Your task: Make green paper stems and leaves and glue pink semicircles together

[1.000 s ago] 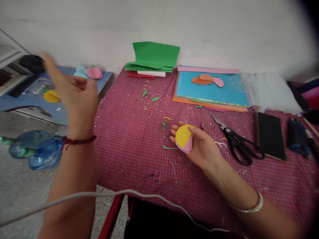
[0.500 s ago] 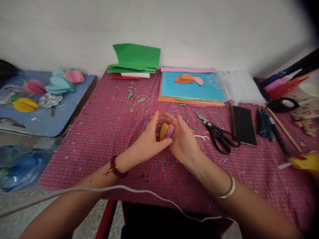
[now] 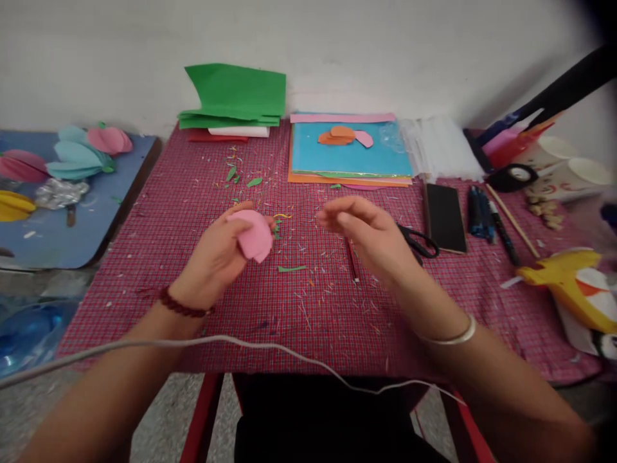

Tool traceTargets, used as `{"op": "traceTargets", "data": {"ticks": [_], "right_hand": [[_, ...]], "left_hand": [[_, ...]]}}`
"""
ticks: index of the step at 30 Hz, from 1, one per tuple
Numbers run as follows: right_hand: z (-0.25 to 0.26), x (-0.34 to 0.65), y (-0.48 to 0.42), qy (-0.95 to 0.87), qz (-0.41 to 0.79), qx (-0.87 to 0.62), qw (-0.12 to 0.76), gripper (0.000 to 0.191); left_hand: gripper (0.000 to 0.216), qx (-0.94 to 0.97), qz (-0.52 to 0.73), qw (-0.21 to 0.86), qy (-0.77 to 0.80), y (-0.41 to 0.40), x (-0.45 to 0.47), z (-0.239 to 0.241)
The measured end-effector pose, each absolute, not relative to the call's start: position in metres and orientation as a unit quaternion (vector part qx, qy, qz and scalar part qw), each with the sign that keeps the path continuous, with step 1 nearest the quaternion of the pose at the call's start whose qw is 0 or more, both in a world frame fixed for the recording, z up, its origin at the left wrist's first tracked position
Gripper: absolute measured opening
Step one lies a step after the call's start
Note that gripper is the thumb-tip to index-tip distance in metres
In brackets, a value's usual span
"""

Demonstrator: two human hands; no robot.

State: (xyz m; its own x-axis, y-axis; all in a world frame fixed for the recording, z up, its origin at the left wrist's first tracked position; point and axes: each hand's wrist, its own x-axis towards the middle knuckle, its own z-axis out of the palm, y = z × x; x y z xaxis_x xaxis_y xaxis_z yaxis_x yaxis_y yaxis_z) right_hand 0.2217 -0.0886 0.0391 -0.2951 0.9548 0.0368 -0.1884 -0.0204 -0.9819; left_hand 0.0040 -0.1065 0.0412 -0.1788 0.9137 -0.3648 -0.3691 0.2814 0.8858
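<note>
My left hand (image 3: 216, 254) is closed on a few stacked pink paper cutouts (image 3: 256, 236) with rounded edges. Its thumb presses on their face, and they are held above the red checked cloth. Apart from it on the right, my right hand (image 3: 369, 231) hovers with loosely bent, parted fingers, and nothing shows in it. Under that hand lies a dark red pencil (image 3: 352, 260). Black-handled scissors (image 3: 423, 244) stick out behind it, their blades hidden by the hand. Green paper scraps (image 3: 291, 269) and fine trimmings are scattered between the hands.
Orange cutouts (image 3: 337, 135) lie on a blue sheet stack (image 3: 308, 154) at the back. Green sheets (image 3: 241, 96) stand to its left. A black notebook (image 3: 446, 218), pens (image 3: 481, 215) and paper cups (image 3: 581, 177) are at right. A white cable (image 3: 270, 345) crosses in front.
My hands have come apart: left hand moved left with pink cutouts, right hand moved right and slightly up. The yellow piece seen between them no longer shows. The view has shifted.
</note>
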Motion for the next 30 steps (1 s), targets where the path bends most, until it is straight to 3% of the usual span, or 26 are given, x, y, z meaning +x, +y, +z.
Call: {"op": "traceTargets", "data": {"ticks": [6, 11, 14, 17, 21, 25, 27, 30], "right_hand": [[0.016, 0.292, -0.103, -0.663, 0.366, -0.548, 0.355, 0.009], [0.001, 0.265, -0.105, -0.790, 0.173, -0.575, 0.120, 0.035], [-0.004, 0.248, -0.097, -0.808, 0.112, -0.574, 0.072, 0.043], [-0.004, 0.247, -0.094, -0.805, 0.162, -0.564, 0.088, 0.044], [0.007, 0.253, -0.095, -0.731, 0.403, -0.523, 0.173, 0.026], [0.026, 0.229, -0.090, -0.621, 0.623, -0.387, 0.277, 0.016], [0.037, 0.201, -0.085, -0.606, 0.670, -0.309, 0.298, 0.011], [0.058, 0.146, -0.077, -0.609, 0.693, -0.213, 0.324, 0.019]], "left_hand": [[0.032, 0.108, 0.555, 0.587, 0.579, -0.151, -0.047, 0.045], [0.052, -0.014, 0.630, 0.628, 0.456, -0.189, -0.071, 0.027], [0.063, -0.019, 0.657, 0.651, 0.380, -0.207, -0.065, 0.021], [0.075, 0.012, 0.677, 0.680, 0.281, -0.218, -0.051, 0.016], [0.074, 0.018, 0.655, 0.708, 0.265, -0.219, -0.039, 0.012], [0.056, -0.007, 0.636, 0.710, 0.301, -0.212, -0.032, 0.010], [0.043, -0.017, 0.630, 0.707, 0.320, -0.208, -0.027, 0.012], [0.024, -0.032, 0.625, 0.700, 0.343, -0.201, -0.018, 0.016]]}}
